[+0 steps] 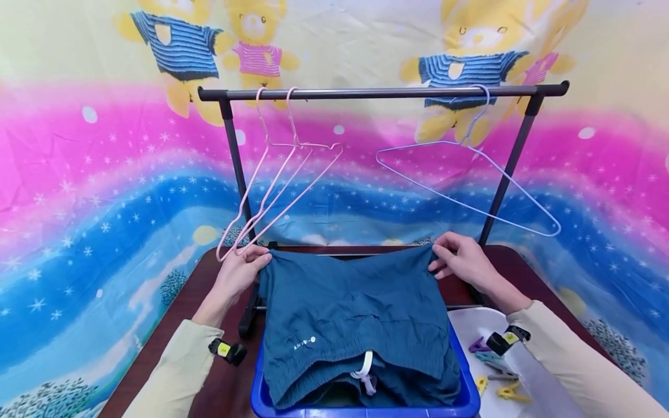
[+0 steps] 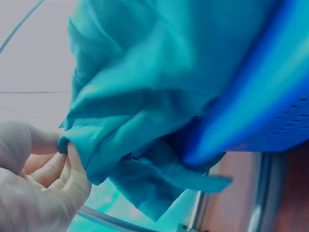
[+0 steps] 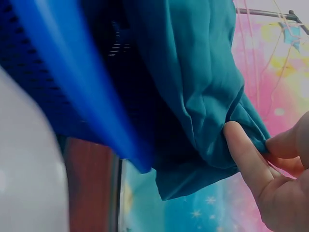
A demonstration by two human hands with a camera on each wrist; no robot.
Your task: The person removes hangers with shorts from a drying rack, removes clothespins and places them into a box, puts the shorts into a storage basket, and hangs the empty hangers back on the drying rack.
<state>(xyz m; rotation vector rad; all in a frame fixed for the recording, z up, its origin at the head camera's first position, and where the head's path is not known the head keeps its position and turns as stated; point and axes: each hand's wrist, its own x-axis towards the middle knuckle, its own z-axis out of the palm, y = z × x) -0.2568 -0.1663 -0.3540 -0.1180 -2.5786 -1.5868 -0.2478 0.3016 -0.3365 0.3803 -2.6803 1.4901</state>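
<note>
Teal shorts with a gathered waistband and a white drawstring are spread over a blue basket, waistband toward the person. My left hand pinches the far left corner of the shorts between thumb and fingers; the left wrist view shows the cloth bunched at the fingertips. On the other side, my right hand pinches the far right corner, and in the right wrist view the fabric hangs in folds from the fingers. The lower part of the basket is hidden by the shorts.
Behind the basket stands a black rack. Two pink hangers hang at its left, close above my left hand, and a lilac hanger at its right. A white container with several clothespins sits right of the basket on the brown table.
</note>
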